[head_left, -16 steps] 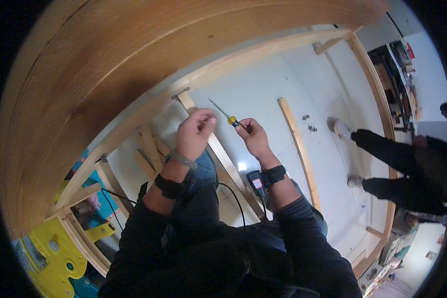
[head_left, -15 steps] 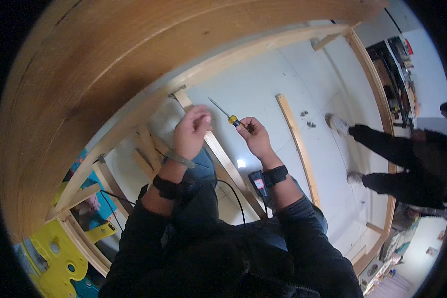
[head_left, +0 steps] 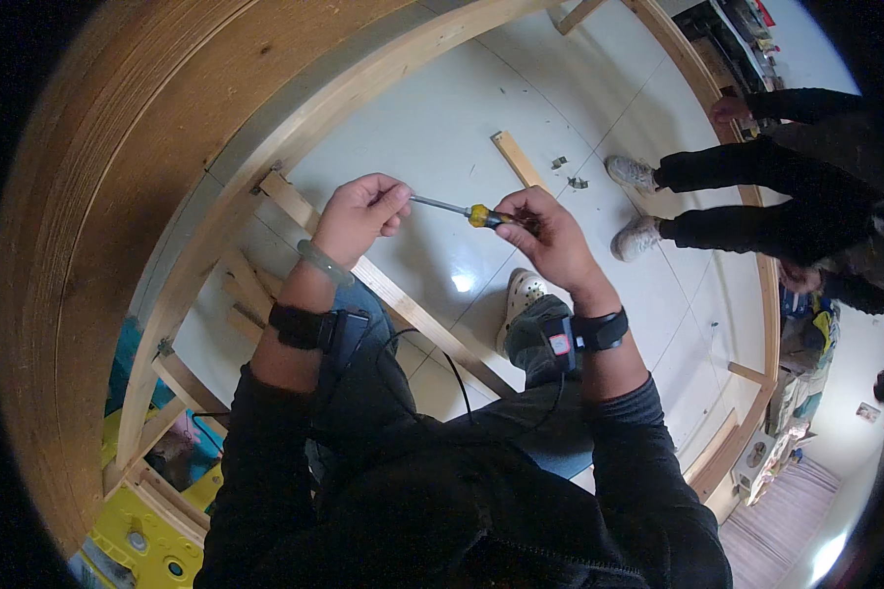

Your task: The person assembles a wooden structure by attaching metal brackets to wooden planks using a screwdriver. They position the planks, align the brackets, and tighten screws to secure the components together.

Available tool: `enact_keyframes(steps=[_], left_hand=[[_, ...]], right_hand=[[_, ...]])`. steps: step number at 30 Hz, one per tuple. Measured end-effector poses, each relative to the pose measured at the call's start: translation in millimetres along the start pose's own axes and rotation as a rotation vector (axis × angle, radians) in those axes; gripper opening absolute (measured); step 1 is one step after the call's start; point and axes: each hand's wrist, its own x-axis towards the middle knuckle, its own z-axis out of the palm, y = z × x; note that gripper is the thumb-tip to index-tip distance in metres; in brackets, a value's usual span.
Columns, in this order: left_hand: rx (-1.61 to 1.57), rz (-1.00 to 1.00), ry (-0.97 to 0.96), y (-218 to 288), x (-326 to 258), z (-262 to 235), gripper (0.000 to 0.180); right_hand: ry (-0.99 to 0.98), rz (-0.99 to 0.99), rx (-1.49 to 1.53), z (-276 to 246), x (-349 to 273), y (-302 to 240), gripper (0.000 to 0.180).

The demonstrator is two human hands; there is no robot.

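My right hand (head_left: pixel 552 240) is closed around the yellow-and-black handle of a screwdriver (head_left: pixel 477 216), whose metal shaft points left. At the end of that shaft, the thumb and fingers of my left hand (head_left: pixel 359 218) pinch the tip; whether a screw is there too is hidden. Below both hands a light wooden crosspiece (head_left: pixel 403 302) runs diagonally between my legs. Its upper end meets a long wooden rail (head_left: pixel 349 98) at a small metal bracket (head_left: pixel 270 178).
A big brown wooden panel (head_left: pixel 98 226) rises at the left. On the tiled floor lie a loose slat (head_left: pixel 517 157) and small metal pieces (head_left: pixel 575 181). Another person (head_left: pixel 727 221) in dark trousers stands at the right by the frame's side rail (head_left: pixel 766 314). Yellow plastic (head_left: pixel 147 535) sits lower left.
My left hand has closed onto the screwdriver's tip, from which it was apart. The screwdriver has turned closer to level. My view has shifted, and my shoe now shows.
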Motion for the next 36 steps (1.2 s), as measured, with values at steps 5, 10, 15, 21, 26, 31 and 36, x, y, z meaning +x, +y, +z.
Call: enact_keyframes(steps=[5, 10, 15, 21, 26, 31, 36], left_hand=[[-0.123, -0.107, -0.023, 2, 12, 18, 0.026], [0.866, 0.223, 0.244, 2, 43, 19, 0.022], [1.279, 0.21, -0.107, -31, 98, 46, 0.015], [1.104, 0.291, 0.072, -58, 118, 64, 0.033], [0.684, 0.396, 0.144, -18, 76, 33, 0.028], [0.557, 0.478, 0.363, 8, -8, -10, 0.02], [0.173, 0.343, 0.742, -28, -49, -65, 0.01]], right_hand=[[-0.173, 0.311, 0.242, -34, -7, -12, 0.017], [-0.009, 0.407, -0.429, -73, -29, -31, 0.026], [0.083, 0.554, -0.614, -103, -40, -24, 0.024], [0.095, 0.514, -0.624, -111, -44, -8, 0.021], [0.055, 0.539, -0.595, -108, -41, -6, 0.023], [-0.033, 0.484, -0.407, -103, -35, -6, 0.032], [-0.069, 0.114, 0.118, -22, -5, -6, 0.033]])
